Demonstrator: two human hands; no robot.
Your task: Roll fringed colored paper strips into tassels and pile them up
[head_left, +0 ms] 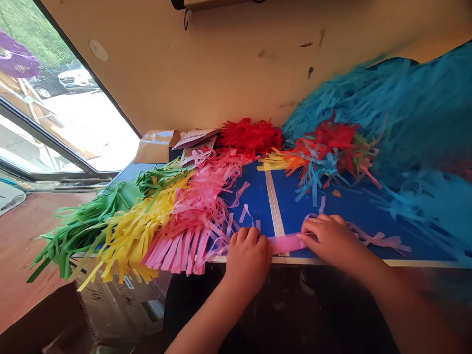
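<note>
Left hand: our left hand is half closed, fingers curled down at the near edge of the table, against one end of the pink paper strip; we cannot tell whether it pinches the strip or only presses it.

Right hand: our right hand is partly open, fingers slightly bent and lying over the other end of the strip; its thumb is hidden, so we cannot tell how firm the hold is.

Strip: it lies flat between our hands on the blue table top, crossing a pale metal seam near the table's front edge.

Beside the hands: loose lilac paper strips lie just past our right hand, and a pink paper fringe lies just past our left.

Along the table: a yellow paper fringe and a green paper fringe overhang the front edge, beyond the pink one.

Behind: red paper shreds sit against the wall, next to a cardboard flap and some papers.

Far side: a mixed heap of red, orange and blue strips rests against a large mass of teal paper fringe.

Outside: a window shows a white car.
</note>
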